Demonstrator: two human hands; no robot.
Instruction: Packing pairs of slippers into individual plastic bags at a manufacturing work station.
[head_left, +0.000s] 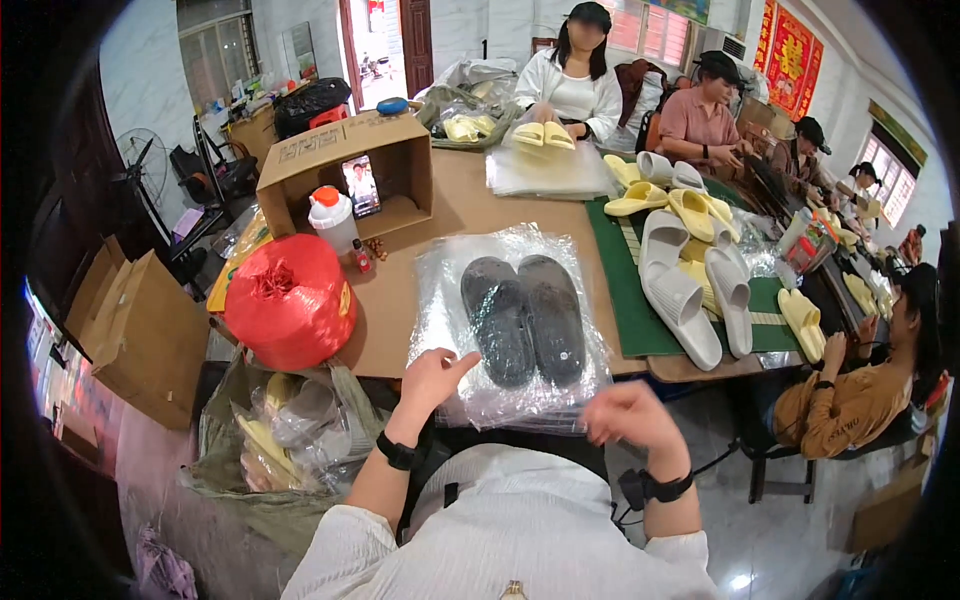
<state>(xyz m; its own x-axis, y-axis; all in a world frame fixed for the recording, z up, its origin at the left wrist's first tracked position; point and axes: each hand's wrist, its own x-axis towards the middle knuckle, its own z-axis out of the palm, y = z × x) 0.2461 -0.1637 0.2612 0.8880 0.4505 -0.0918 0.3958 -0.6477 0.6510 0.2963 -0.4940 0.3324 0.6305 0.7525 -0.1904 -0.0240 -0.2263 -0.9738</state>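
Observation:
A pair of dark grey slippers [500, 330] lies side by side in front of me, with shiny clear plastic over them. Under the pair is a stack of clear plastic bags [440, 300] on the brown tabletop. My left hand [432, 385] is at the stack's near left edge, thumb spread from the other fingers and nothing held. By the near right corner hovers my right hand [632, 412], its fingers bent and slightly blurred; whether they touch the plastic I cannot make out. Both wrists wear black bands.
Left stand a red twine roll [290, 303], a white bottle [333, 218] and a cardboard box [345, 150] with a phone [361, 186]. Grey slippers [668, 275] and yellow slippers [800, 322] cover a green mat [625, 320]. A sack [230, 455] sits lower left. Several people work beyond.

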